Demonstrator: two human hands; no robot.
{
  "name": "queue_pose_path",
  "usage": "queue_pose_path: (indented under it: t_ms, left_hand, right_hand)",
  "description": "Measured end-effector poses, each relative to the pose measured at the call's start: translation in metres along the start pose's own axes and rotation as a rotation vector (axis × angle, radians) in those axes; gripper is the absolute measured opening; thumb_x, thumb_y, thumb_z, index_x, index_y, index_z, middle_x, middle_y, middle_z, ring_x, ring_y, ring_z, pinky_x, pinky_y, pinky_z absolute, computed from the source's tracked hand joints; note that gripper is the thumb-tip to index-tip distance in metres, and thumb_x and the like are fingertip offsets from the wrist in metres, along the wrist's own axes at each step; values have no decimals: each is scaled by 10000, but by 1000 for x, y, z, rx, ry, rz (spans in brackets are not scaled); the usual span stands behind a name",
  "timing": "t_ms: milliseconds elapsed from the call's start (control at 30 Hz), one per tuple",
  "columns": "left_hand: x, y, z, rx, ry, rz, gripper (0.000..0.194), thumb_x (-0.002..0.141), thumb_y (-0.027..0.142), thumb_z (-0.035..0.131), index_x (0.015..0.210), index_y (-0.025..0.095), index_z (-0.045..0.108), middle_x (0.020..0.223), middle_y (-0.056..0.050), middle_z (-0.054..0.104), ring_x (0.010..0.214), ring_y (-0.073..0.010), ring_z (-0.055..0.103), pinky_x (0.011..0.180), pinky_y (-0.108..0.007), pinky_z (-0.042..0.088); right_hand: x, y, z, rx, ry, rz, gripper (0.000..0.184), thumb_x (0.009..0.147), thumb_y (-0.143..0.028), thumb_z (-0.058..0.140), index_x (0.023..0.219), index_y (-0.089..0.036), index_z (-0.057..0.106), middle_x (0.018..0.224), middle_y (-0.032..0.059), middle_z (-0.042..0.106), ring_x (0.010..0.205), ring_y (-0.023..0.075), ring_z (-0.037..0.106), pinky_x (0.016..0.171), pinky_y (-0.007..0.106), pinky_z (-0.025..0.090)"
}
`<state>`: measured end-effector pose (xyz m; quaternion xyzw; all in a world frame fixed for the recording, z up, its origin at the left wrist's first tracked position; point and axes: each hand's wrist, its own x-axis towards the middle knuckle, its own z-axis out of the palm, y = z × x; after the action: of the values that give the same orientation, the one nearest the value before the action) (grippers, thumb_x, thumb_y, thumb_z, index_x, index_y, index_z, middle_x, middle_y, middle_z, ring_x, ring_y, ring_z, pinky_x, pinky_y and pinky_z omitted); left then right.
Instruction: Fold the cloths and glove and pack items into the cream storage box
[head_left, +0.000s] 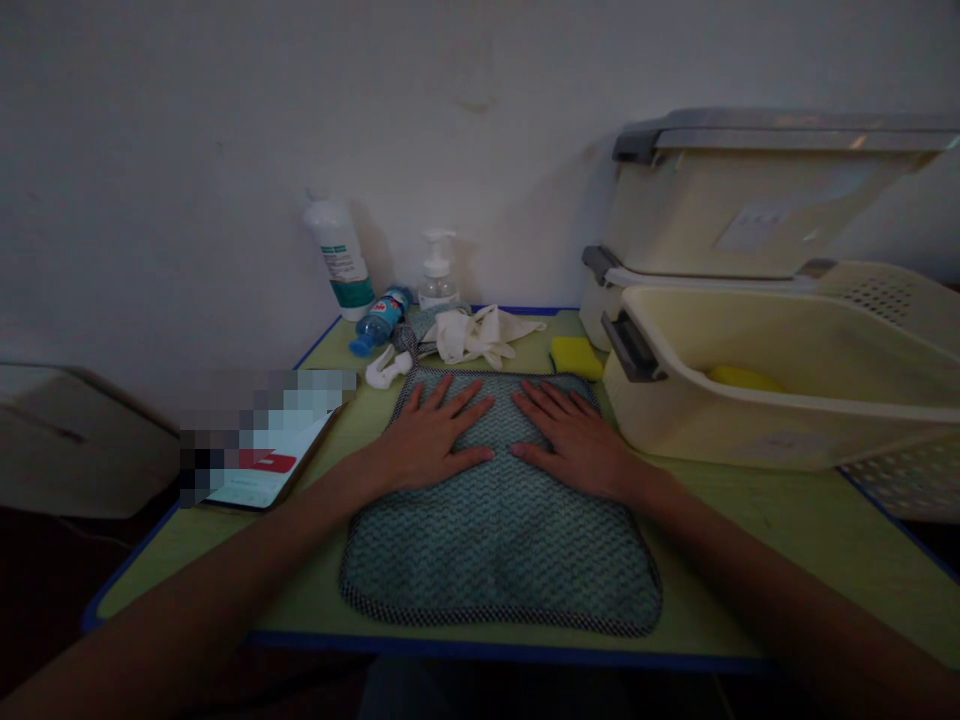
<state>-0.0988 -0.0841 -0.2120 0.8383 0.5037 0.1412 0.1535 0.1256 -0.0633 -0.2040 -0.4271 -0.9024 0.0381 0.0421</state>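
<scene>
A grey-green textured cleaning cloth (495, 540) with a dark checked border lies spread out on the table (757, 520). My left hand (427, 435) rests flat on its upper left part, fingers spread. On the upper right part lies my right hand (570, 435), palm down with the fingers apart. The two thumbs point at each other with a small gap between them. Just beyond the cloth are crumpled white gloves (480, 335), a white spray nozzle (388, 367) and a yellow-green sponge (575, 357).
A white bottle (339, 260), a blue-labelled bottle (381, 320) and a clear pump bottle (438, 275) stand or lie near the wall. To the left is a phone (277, 455). A cream open bin (697, 425) and lidded boxes (750, 215) occupy the right.
</scene>
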Motion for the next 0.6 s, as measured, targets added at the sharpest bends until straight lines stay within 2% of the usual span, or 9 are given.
queue_pose_path:
  t_ms: [200, 433, 500, 600]
  left_hand:
    - [0, 3, -1, 51, -13, 2, 646, 824, 578, 463, 1386, 277, 360, 1506, -74, 230, 1383, -409, 85, 1047, -645, 13]
    - [-2, 4, 0, 301, -21, 21, 628, 881, 577, 334, 1417, 253, 285, 1509, -78, 223, 1384, -356, 163, 1068, -609, 158]
    - [-4, 6, -2, 331, 17, 49, 569, 902, 502, 361, 1383, 199, 361, 1487, -114, 281, 1368, -332, 240, 1076, -578, 206]
    - [-9, 10, -4, 320, 152, 128, 379, 917, 298, 380, 1203, 123, 555, 1372, -140, 468, 1278, -263, 423, 1087, -492, 279]
  right_hand:
    - [-1, -1, 0, -38, -7, -17, 696, 888, -573, 325, 1419, -125, 301, 1485, 144, 266, 1363, 301, 241, 1089, 508, 225]
    - [-1, 1, 1, -28, 38, -35, 659, 887, -545, 364, 1386, -114, 374, 1460, 154, 314, 1340, 324, 288, 1068, 527, 274]
    - [-2, 0, 0, 8, 98, -42, 605, 882, -488, 418, 1342, -95, 437, 1422, 165, 381, 1311, 311, 352, 1056, 507, 316]
    - [-7, -7, -5, 84, 219, -27, 455, 879, -317, 458, 1253, -67, 527, 1312, 170, 520, 1206, 271, 498, 1014, 451, 408]
